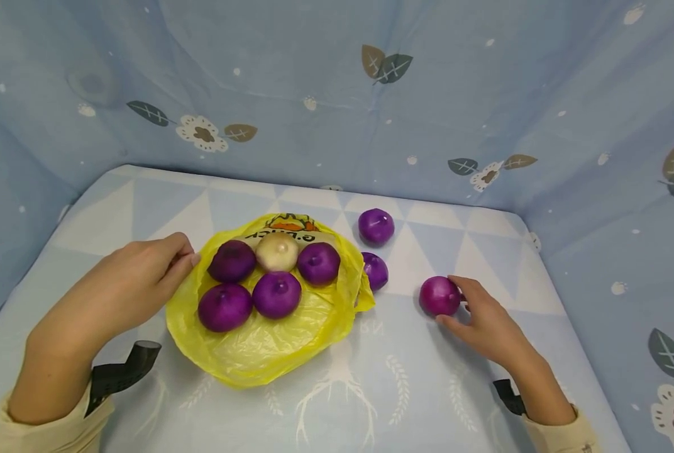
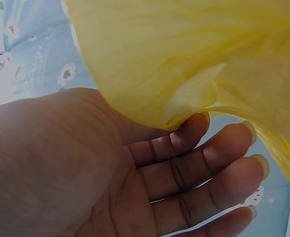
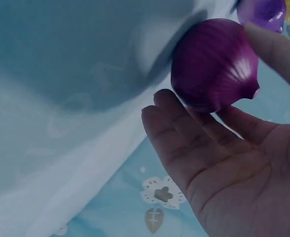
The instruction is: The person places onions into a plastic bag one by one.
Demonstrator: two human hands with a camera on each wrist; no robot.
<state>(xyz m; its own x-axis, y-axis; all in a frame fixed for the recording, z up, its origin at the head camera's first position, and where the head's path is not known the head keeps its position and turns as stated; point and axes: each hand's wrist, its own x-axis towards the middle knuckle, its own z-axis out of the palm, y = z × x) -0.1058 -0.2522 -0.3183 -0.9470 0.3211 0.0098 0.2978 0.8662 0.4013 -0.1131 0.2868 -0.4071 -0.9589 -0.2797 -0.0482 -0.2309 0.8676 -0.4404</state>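
Observation:
My left hand (image 1: pixel 127 283) pinches the rim of a yellow plastic bag (image 1: pixel 258 365) between thumb and index finger; its other fingers are loosely bent below the rim in the left wrist view. The bag lies wide open, with several purple onions (image 1: pixel 277 294) and one pale onion (image 1: pixel 277 252) inside. To the right, my right hand (image 1: pixel 486 324) holds a purple onion (image 1: pixel 440 296) between thumb and fingers. In the right wrist view, the thumb touches one side of this onion (image 3: pixel 211 64) and the fingers lie along the other. Whether it still touches the table I cannot tell.
Two more purple onions are outside the bag: one (image 1: pixel 376 227) behind it on the right, another (image 1: pixel 375 271) against its right edge, partly covered. A patterned cloth covers the table (image 1: pixel 427 390). Blue fabric (image 1: pixel 325 94) hangs behind and at the sides.

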